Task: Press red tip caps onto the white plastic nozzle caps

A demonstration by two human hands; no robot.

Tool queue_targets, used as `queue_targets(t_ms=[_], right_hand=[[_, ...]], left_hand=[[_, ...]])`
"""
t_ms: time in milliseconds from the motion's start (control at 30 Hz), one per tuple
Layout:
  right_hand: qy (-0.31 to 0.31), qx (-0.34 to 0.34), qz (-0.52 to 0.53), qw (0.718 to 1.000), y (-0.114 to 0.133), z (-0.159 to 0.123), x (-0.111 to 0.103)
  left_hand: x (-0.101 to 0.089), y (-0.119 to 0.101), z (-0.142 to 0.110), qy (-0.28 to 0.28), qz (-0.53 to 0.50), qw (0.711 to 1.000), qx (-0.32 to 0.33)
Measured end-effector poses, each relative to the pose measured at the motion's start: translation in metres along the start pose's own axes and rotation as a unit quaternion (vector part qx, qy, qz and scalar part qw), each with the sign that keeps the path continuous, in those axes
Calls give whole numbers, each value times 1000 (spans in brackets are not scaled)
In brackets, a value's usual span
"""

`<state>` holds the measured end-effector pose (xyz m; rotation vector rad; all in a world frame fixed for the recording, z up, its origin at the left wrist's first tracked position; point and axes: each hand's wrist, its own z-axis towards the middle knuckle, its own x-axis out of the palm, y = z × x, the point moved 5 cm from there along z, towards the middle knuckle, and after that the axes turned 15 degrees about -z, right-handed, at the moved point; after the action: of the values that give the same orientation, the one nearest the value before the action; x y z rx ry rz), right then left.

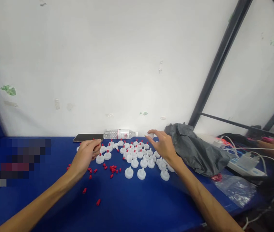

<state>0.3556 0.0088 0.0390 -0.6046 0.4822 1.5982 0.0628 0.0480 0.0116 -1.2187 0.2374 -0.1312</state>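
Note:
My left hand (86,153) hovers over the left part of the pieces with its fingertips pinched together; whatever they hold, if anything, is hidden. Between the thumb and fingers of my right hand (163,144) is a white nozzle cap (151,135), raised above the table. Many similar white nozzle caps (141,174) stand across the middle of the blue table (137,206). Some at the back and left carry a red tip cap (100,154); those at the front right have bare nozzles. Loose red tip caps (112,169) are scattered between my hands, with a few nearer the front.
A clear plastic bottle (120,134) lies along the white wall, beside a dark phone (86,138). To the right are a grey plastic bag (192,148), a power strip (245,166) with white cables, and a clear bag (238,188). A blurred patch covers the left side.

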Motion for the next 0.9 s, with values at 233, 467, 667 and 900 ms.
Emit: queue_targets(t_ms=[233, 467, 667, 900], right_hand=[[108, 42, -46, 992, -18, -1, 20], [214, 68, -121, 967, -38, -8, 35], [267, 63, -131, 953, -40, -13, 41], [273, -31, -57, 960, -18, -14, 41]], left_hand=[[29, 2, -21, 76, 269, 949, 143], [40, 13, -26, 144, 335, 914, 175], [42, 15, -25, 159, 353, 910, 147], [43, 18, -27, 182, 367, 903, 129]])
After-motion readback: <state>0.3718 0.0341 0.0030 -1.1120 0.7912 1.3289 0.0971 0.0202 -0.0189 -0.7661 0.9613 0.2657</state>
